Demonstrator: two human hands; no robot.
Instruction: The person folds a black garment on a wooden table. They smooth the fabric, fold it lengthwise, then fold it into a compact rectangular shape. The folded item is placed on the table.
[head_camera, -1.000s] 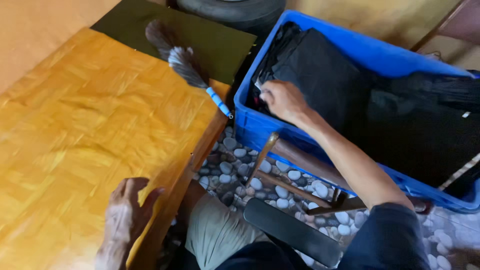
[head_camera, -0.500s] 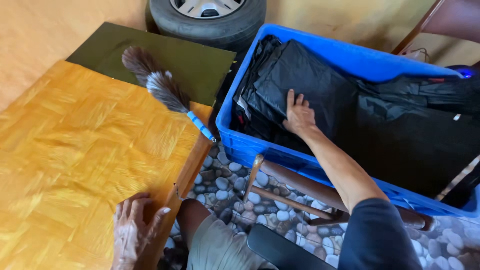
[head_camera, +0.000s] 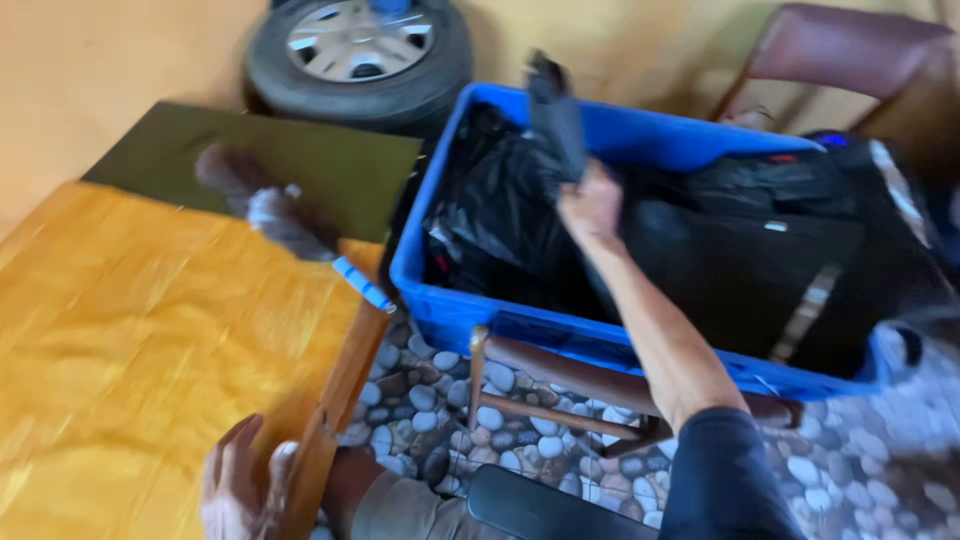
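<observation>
Right hand (head_camera: 592, 205) is up over the blue crate (head_camera: 640, 135), fingers pinched tight on a dark cloth item (head_camera: 555, 115) w/ the piece standing up above the crate's far rim. Rest of the pile, black clothes (head_camera: 500, 230) and a black bag (head_camera: 760, 260), sits inside the crate, packed pretty full.

Risk as I see it: that grip looks like a pinch on one end only, so the cloth could slip out, or drag a neighbouring garment up and over the rim onto the pebble floor (head_camera: 850, 470). Frame's blurry, so can't say how much of the item is free of the pile. Crate rests on a wooden chair frame (head_camera: 560, 385), and a hard tug might rock it.

Pose: right arm stretched forward and out, forearm bare, dark sleeve bunched at the elbow, wrist cocked upward. Left hand (head_camera: 240, 485) is low, at the near edge of the yellow wooden worktop (head_camera: 150, 340), fingers curled over the edge, gripping the wood and nothing else, looks like bracing.

Also there: feather duster w/ a blue handle (head_camera: 300, 235) lying across the worktop's far corner, partly on a dark green board (head_camera: 270, 160); car wheel (head_camera: 360, 55) lying behind, touching the crate's corner.
</observation>
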